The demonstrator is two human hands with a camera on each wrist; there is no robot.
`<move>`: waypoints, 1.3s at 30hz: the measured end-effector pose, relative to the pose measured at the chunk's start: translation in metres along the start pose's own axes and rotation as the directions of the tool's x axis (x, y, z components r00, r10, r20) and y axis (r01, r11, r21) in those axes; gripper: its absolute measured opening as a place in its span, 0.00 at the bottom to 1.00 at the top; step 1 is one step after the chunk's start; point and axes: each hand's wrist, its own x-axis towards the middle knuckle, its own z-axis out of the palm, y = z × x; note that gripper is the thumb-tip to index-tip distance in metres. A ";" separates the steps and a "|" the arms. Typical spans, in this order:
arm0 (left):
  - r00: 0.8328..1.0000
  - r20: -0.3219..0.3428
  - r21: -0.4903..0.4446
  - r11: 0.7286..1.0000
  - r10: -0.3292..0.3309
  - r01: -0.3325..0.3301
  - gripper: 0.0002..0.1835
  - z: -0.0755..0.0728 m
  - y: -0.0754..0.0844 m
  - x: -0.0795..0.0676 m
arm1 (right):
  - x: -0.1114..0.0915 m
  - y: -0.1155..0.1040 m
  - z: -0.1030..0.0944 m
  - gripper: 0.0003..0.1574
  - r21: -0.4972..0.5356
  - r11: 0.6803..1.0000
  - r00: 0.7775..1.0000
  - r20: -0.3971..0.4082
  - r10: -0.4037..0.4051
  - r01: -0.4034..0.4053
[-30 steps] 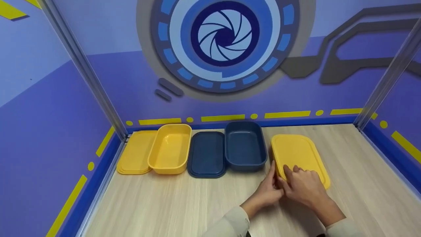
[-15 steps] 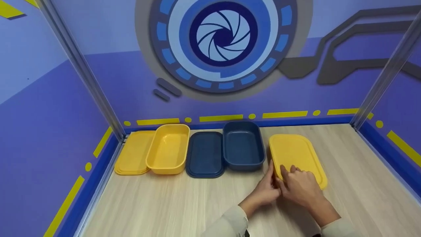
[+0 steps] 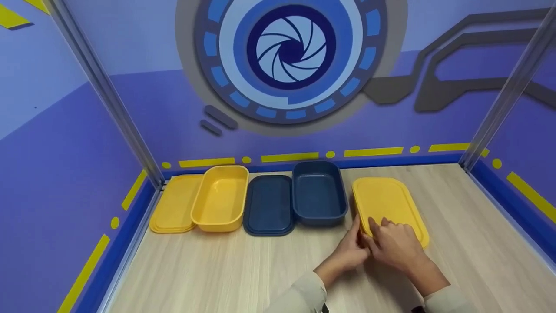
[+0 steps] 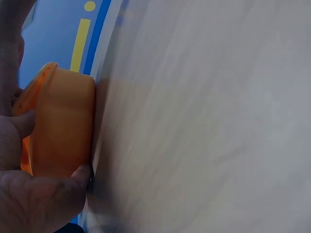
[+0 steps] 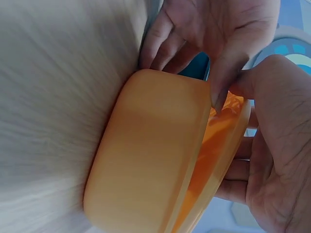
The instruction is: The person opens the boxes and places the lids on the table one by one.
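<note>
A yellow lunch box [image 5: 141,141] stands on the table at the right, topped by its yellow lid [image 3: 386,198]. In the right wrist view the lid's near edge is tilted up from the rim, leaving a gap. My left hand [image 3: 351,251] grips the box at its near left corner, thumb over the rim and fingers along the outer wall. My right hand [image 3: 397,244] pinches the lid at the same corner, with the thumb beneath its edge and the fingers on top. What the box holds is mostly hidden.
Left of the box stand an open dark blue box [image 3: 319,191], a dark blue lid [image 3: 269,204], an open yellow box [image 3: 221,198] and another yellow lid [image 3: 176,203] in a row. The printed back wall [image 3: 143,108] rises right behind them on the wooden table [image 3: 217,269].
The head view has shifted slightly, so the scene sits a little further left. Both hands keep their places at the yellow box and lid.
</note>
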 end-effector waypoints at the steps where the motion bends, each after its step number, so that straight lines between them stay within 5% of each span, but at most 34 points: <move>1: 1.000 -0.003 0.010 1.000 -0.007 0.007 0.55 0.000 0.000 0.000 | 0.000 0.000 0.000 0.29 0.000 1.000 1.000 0.007 -0.001 0.001; 12: 1.000 0.017 -0.054 0.999 0.005 -0.004 0.55 -0.001 -0.007 -0.002 | -0.003 -0.003 0.003 0.29 -0.025 1.000 1.000 -0.029 -0.004 0.003; 21: 1.000 0.018 -0.044 0.999 0.020 -0.019 0.56 0.000 -0.007 -0.001 | -0.002 -0.003 0.001 0.31 -0.023 0.999 0.999 0.021 0.025 -0.024; 39: 1.000 0.012 -0.057 0.998 -0.021 0.022 0.57 0.001 -0.008 -0.002 | -0.004 -0.003 0.001 0.30 -0.016 1.000 1.000 0.005 0.022 -0.022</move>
